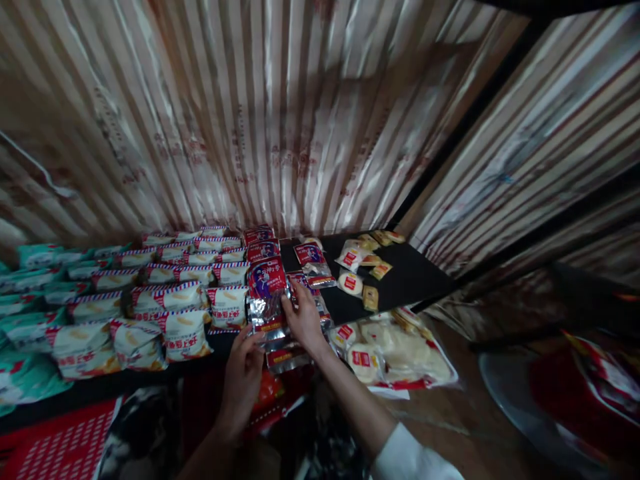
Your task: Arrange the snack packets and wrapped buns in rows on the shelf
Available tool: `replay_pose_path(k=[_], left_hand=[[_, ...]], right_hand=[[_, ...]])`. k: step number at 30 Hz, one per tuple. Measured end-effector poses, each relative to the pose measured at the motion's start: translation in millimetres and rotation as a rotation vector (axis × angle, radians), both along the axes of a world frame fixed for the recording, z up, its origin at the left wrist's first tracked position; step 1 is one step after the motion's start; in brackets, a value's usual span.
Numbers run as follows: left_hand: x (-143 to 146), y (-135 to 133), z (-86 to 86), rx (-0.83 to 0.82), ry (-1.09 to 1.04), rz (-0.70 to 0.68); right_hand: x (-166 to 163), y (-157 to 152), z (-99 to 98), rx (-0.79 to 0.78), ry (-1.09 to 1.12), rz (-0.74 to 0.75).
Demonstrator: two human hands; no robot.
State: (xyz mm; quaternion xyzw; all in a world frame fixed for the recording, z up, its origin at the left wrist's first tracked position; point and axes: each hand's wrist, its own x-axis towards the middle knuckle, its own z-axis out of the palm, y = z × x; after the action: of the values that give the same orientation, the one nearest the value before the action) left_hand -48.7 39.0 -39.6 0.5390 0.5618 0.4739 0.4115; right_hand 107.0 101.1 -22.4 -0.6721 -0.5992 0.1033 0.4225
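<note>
— How far along, at a guess?

— Partway, judging from the layout. In order already: to the left of the hands, rows of striped white packets [185, 335], and farther left, teal packets [30, 377]. Less settled: just past the right hand, a separate red-and-purple packet [309, 253], then round white packets [350, 283] and small yellow packets [381, 270], scattered over the black worktop [423, 270].

— And directly at the hands?

— A shiny red-and-purple pouch [267, 280], lying at the front of a short column, between the two.

— Open or closed?

— Left hand [245, 360]: partly curled, fingertips touching near the lower left corner of the pouch. Right hand [304, 317]: half open, fingers bent against the right edge. Too dim to tell whether gripping or merely steadying.

— Anything nearer the right forearm?

— Beside it, a tray [453, 367] of bagged pale rounds.
</note>
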Motion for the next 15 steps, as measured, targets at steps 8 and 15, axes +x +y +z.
replay_pose_path(k=[8, 15], left_hand=[[8, -15, 9.1, 0.184, 0.145, 0.001], [29, -33, 9.0, 0.200, 0.131, -0.261]], right_hand=[[63, 10, -17.5, -0.113, -0.140, -0.112], [102, 34, -18.9, -0.354, -0.519, -0.105]])
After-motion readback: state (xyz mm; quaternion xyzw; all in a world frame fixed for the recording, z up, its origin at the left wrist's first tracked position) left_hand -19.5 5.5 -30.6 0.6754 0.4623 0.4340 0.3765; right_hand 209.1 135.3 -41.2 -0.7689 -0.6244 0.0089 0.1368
